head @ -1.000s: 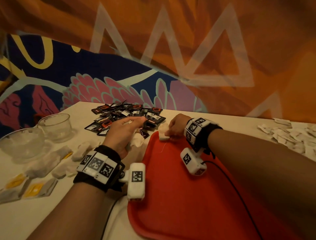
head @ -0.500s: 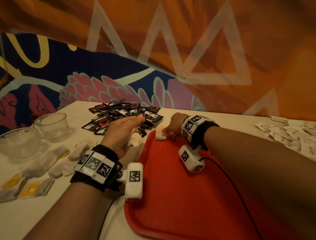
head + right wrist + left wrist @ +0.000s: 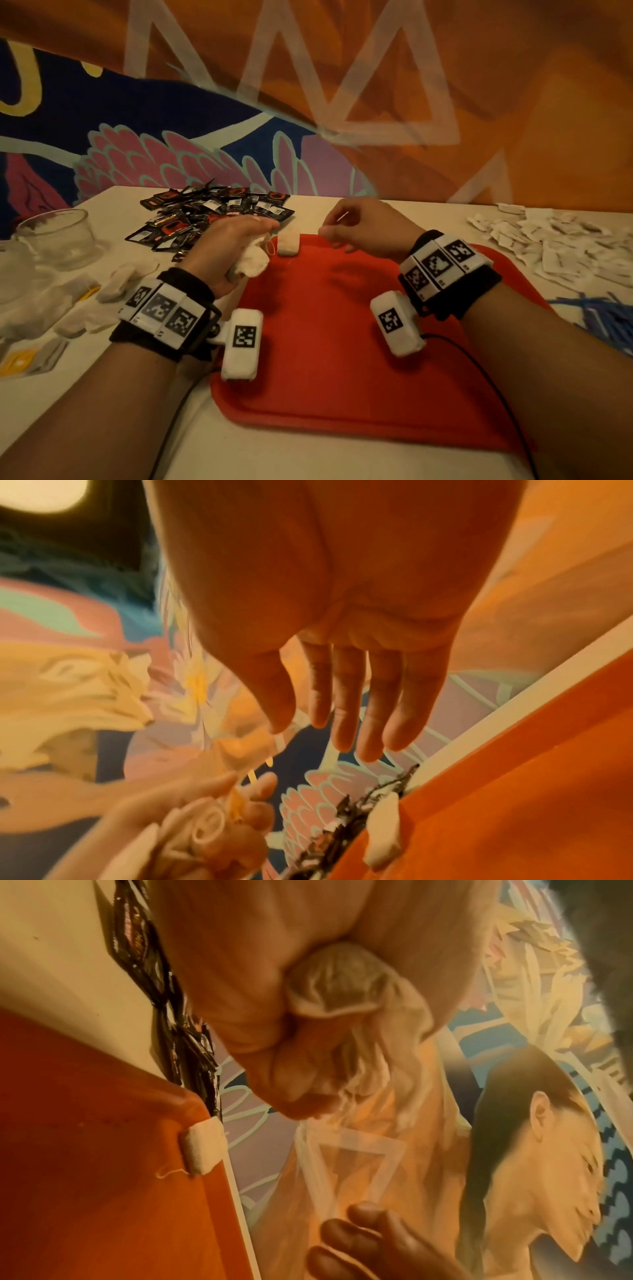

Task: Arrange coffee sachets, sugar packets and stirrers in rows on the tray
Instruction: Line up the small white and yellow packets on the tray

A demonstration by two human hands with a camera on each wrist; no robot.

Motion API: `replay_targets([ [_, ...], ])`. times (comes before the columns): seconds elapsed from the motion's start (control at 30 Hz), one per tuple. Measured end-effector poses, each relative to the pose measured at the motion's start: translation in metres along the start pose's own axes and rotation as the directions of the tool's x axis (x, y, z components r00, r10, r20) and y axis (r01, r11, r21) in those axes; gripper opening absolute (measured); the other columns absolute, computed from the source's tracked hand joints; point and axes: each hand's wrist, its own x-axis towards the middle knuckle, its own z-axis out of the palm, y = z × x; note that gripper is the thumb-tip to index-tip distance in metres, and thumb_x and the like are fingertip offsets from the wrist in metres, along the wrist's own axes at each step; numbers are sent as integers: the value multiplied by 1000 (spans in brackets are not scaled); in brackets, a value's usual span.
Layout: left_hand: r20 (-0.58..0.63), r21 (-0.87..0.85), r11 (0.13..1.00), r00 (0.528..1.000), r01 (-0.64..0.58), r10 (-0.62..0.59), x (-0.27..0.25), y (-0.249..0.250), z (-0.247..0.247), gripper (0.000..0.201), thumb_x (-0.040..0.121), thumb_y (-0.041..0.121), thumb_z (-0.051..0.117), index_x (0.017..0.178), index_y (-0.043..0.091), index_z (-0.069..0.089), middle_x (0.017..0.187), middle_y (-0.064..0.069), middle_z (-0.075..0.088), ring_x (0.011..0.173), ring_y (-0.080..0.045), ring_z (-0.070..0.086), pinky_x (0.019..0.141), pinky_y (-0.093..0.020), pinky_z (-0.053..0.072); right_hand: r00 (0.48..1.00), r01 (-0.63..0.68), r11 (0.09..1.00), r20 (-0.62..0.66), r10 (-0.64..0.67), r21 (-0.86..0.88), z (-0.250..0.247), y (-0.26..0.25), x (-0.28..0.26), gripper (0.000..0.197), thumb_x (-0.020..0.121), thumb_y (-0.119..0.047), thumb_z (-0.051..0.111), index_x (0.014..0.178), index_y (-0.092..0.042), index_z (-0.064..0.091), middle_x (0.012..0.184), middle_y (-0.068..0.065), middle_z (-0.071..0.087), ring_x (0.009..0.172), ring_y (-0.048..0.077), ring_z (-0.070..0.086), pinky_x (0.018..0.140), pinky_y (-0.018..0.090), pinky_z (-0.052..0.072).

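The left hand [image 3: 233, 246] holds its grip closed around a bunch of white sachets [image 3: 251, 262] at the red tray's [image 3: 342, 359] far left corner. One white sachet [image 3: 288, 242] lies on that corner's rim. The right hand [image 3: 368, 229] hovers above the tray's far edge, fingers loosely extended, holding nothing.

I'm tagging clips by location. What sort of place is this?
Probably a café or refreshment counter: a red serving tray on a table, a pile of dark sachets, and a painted mural behind.
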Motion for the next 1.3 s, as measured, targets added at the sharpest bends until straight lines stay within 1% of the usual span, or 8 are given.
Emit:
replay_targets([
  [0.17,-91,63,998,996,15,-10,0,2,-1,18,97,19,59,107,7,69,84,-5,66,50,-7,58,39,-18,44,999,-9,997,-46,13,79,-14,9,-26,22,89,-33,70,104,-17,68,93,1,74,86,15,72,84,39,60],
  [0.37,-187,123,974,968,191,-166,12,-3,-22,19,94,21,65,108,8,69,105,-9,74,58,-6,61,53,-18,51,943,-34,896,284,176,-443,-8,10,-43,40,88,-51,66,120,-27,66,121,-8,63,111,13,58,100,35,47],
  [0.6,-6,153,979,991,135,-136,2,-2,11,14,97,20,59,93,10,68,80,0,65,50,-3,58,42,-15,47,932,-6,822,295,211,-569,-12,13,-57,43,88,-56,63,118,-25,67,115,-6,65,104,14,60,90,31,48],
  [0.73,103,61,994,990,87,-93,-14,7,42,16,99,13,51,100,6,64,74,0,64,54,-5,57,43,-16,45,935,-17,821,283,216,-571,-23,19,-67,47,88,-59,61,122,-26,66,118,-6,65,108,15,59,99,35,47],
  [0.87,173,117,993,984,20,-40,-25,8,72,19,93,2,47,105,2,62,75,-10,60,57,-16,55,39,-20,43,942,-51,903,279,185,-427,-32,20,-67,41,88,-55,64,116,-25,69,110,-4,70,99,17,66,93,39,55],
  [1.0,174,243,969,985,-55,13,-24,0,88,19,92,0,58,108,9,63,87,-11,66,66,-16,64,54,-30,50,989,-55,993,134,69,-107,-35,19,-58,28,89,-36,70,108,-15,69,98,6,73,88,17,72,79,39,61],
  [1.13,181,211,976,983,-61,23,-13,0,91,14,94,0,58,105,9,55,90,-12,66,66,-15,67,58,-31,50,999,-12,989,-33,18,150,-37,13,-51,12,90,-18,70,99,-11,67,83,5,71,77,16,72,71,32,60],
  [1.3,223,131,979,967,-153,122,-12,3,95,24,92,-12,52,110,4,50,88,-15,67,64,-22,68,58,-29,54,986,43,974,-164,-6,223,-31,15,-46,12,86,-15,75,91,-9,66,73,5,69,65,14,68,60,26,57],
])
